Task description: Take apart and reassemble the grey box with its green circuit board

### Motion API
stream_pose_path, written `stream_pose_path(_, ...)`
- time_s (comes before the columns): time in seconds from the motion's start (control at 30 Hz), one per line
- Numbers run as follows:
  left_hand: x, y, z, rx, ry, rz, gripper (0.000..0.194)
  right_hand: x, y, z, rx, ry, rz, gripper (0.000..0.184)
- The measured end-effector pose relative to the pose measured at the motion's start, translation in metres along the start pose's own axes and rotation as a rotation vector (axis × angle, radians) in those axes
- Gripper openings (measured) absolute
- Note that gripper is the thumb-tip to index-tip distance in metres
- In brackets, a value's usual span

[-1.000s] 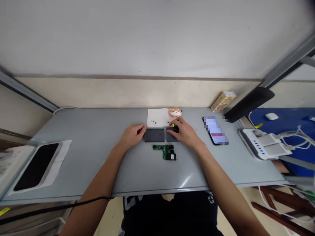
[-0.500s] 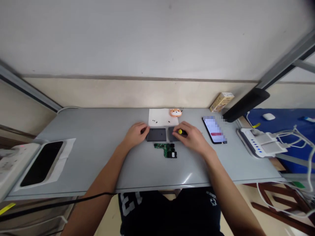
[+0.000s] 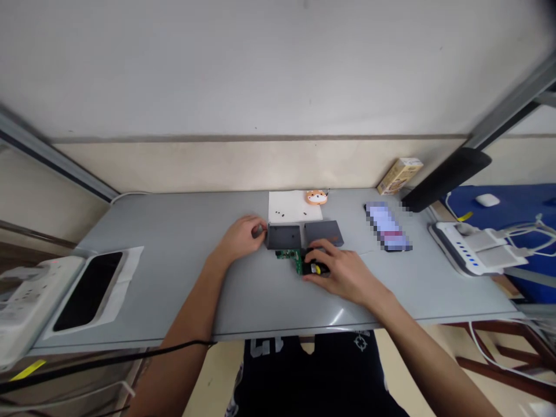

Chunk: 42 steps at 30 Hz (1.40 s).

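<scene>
My left hand (image 3: 244,236) is closed, its thumb and fingertips at the left edge of a shallow dark plastic case half (image 3: 284,236) lying on the desk. My right hand (image 3: 339,267) curls around the right end of a green circuit board (image 3: 288,253) just in front of that case, thumb on the near side and fingers on the far side. A black-and-yellow tool (image 3: 320,269), seemingly a small screwdriver, is tucked in the same hand, mostly hidden. Behind it lies a flat dark cover (image 3: 324,231). White paper (image 3: 295,209) carries several tiny dark screws (image 3: 279,214).
An orange animal-face case (image 3: 317,197) sits on the paper's corner. Rightward are a lit phone (image 3: 388,227), a small carton (image 3: 399,175), a black cylinder (image 3: 447,179) and a charging strip (image 3: 460,249) with cables. Another phone (image 3: 89,289) and a power strip (image 3: 41,304) lie left.
My right hand has moved from the dark cover toward me, onto the right end of the circuit board. The cover now lies uncovered. My left hand stays at the case.
</scene>
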<state>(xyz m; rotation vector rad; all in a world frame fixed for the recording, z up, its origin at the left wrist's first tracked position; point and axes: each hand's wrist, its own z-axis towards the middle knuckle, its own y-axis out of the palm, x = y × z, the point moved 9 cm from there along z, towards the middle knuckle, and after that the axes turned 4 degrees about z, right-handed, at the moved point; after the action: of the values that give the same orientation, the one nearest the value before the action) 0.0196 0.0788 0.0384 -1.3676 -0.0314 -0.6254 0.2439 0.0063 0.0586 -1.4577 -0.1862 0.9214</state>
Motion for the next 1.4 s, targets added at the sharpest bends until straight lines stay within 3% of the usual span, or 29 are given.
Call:
stream_pose_path(0.13, 0.006, -0.001, 0.0, -0.024, 0.018, 0.012, 0.01, -0.001, -0.019, 0.043, 0.044, -0.061, -0.06, 0.027)
stream_pose_path(0.3, 0.008, -0.001, -0.002, -0.026, 0.033, 0.04, 0.007, 0.004, -0.01, 0.08, -0.012, -0.072, -0.101, 0.027)
stream_pose_path(0.63, 0.01, -0.001, -0.001, -0.017, 0.025, 0.08, 0.01, 0.014, 0.006, 0.072, 0.063, 0.0, -0.067, 0.034)
stream_pose_path(0.97, 0.01, -0.001, 0.0, -0.004, 0.045, 0.062, 0.009, 0.01, 0.013, 0.072, 0.01, -0.067, -0.105, 0.035)
stream_pose_path(1.07, 0.011, -0.008, -0.001, 0.06, 0.01, 0.098, 0.015, 0.006, -0.011, 0.068, 0.155, -0.091, 0.01, 0.025)
stream_pose_path(1.17, 0.022, -0.019, -0.003, 0.195, -0.015, 0.113, 0.019, 0.016, -0.06, 0.052, 0.514, -0.095, 0.324, 0.025)
stream_pose_path(1.23, 0.038, -0.015, -0.003, 0.193, 0.04, 0.084, 0.02, 0.034, -0.086, 0.035, 0.764, -0.086, 0.558, 0.034)
stream_pose_path(1.27, 0.047, -0.01, -0.003, 0.157, 0.078, 0.067, 0.023, 0.044, -0.091, 0.03, 0.83, -0.072, 0.645, 0.039)
stream_pose_path(1.33, 0.061, 0.005, -0.002, 0.057, 0.14, 0.043, 0.035, 0.062, -0.091, 0.028, 0.849, 0.017, 0.717, 0.048)
stream_pose_path(1.4, 0.067, 0.018, -0.002, -0.023, 0.161, 0.031, 0.047, 0.076, -0.081, 0.032, 0.78, 0.161, 0.66, 0.051)
